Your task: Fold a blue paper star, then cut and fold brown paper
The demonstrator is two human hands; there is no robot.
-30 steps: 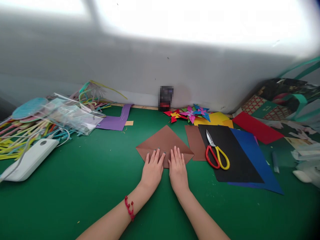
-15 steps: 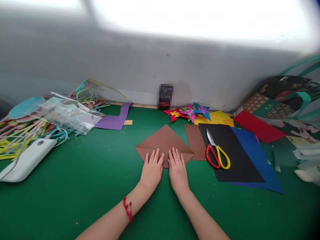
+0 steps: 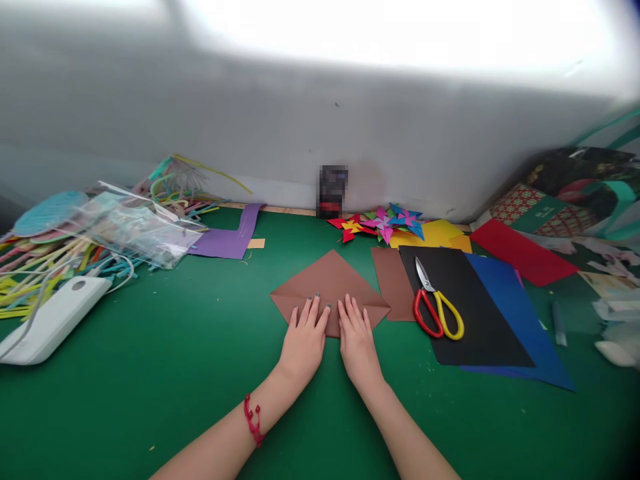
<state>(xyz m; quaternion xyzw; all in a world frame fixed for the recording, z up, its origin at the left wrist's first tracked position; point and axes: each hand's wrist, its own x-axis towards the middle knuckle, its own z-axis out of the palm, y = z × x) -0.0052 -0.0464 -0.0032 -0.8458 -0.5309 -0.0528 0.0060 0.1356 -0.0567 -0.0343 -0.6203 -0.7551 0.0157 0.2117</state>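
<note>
Well to the left of the folded brown paper [image 3: 333, 277], I see a white device [image 3: 55, 323] with a cable, beside a heap of coloured strips [image 3: 25, 293]. A clear plastic bag [image 3: 143, 237] lies over part of that heap. Nearer the folded paper, beyond its left corner, are an L-shaped purple paper [image 3: 220, 245] and a small tan scrap [image 3: 257, 244].

The folded paper itself lies flat on the green tabletop [image 3: 200, 413], pointed at its far end, a crease running toward its side corners. My left hand [image 3: 304, 340], a red beaded bracelet [image 3: 253, 427] on its wrist, rests palm down on its near left part, fingers a little spread. My right hand [image 3: 359, 343] lies flat on its near right part, fingers closer together. I see neither hand pinching anything; the thumbs' exact contact I can't tell.

Behind the folded paper stands a blurred dark object [image 3: 333, 190]; right of that are folded paper stars [image 3: 384, 225]. Just right of the folded paper is a brown sheet [image 3: 393, 287], then a black sheet [image 3: 480, 320] bearing red-and-yellow-handled scissors [image 3: 426, 287], a blue sheet [image 3: 520, 313] and, farther back, a red paper [image 3: 523, 252].
</note>
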